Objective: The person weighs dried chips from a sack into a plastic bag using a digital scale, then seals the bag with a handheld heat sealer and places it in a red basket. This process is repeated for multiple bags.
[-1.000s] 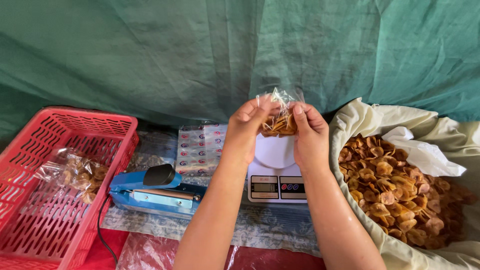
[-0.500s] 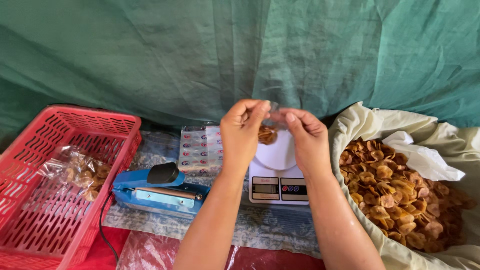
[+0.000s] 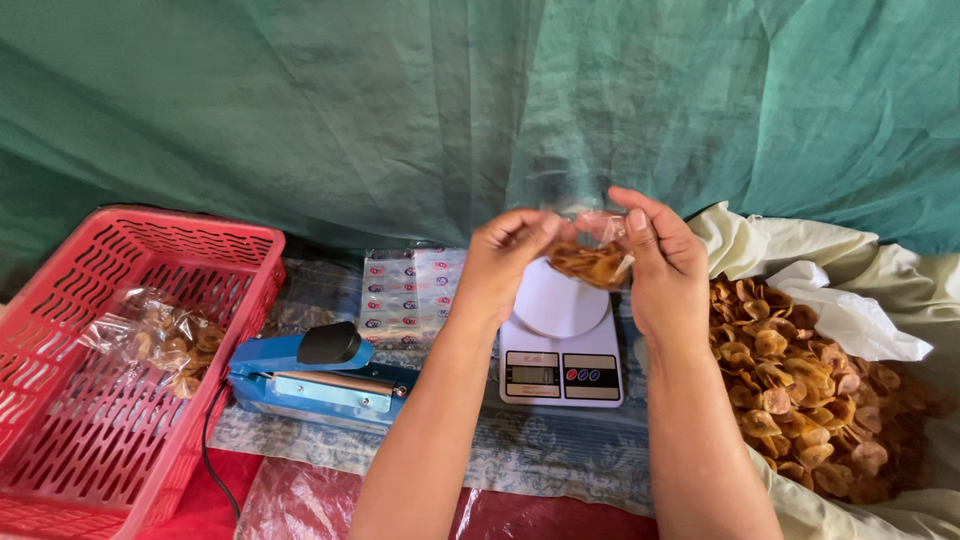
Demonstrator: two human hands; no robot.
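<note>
Both my hands hold a small clear plastic bag of brown chips (image 3: 592, 262) in the air, just above a white kitchen scale (image 3: 560, 340). My left hand (image 3: 505, 265) pinches the bag's top edge on the left. My right hand (image 3: 660, 265) pinches it on the right, thumb and fingers closed on the plastic. The chips sit bunched in the bag's lower part, between the two hands. The scale's round pan is bare beneath them.
A blue heat sealer (image 3: 315, 375) lies left of the scale, its cord running down. A red plastic basket (image 3: 60, 440) at the left holds one filled bag (image 3: 165, 335). A big cloth-lined sack of loose chips (image 3: 810, 390) fills the right. Printed packets (image 3: 410, 290) lie behind; green tarp backs everything.
The bag has come down from higher up toward the scale, and my hands have shifted their grip along its top, drawing it out sideways.
</note>
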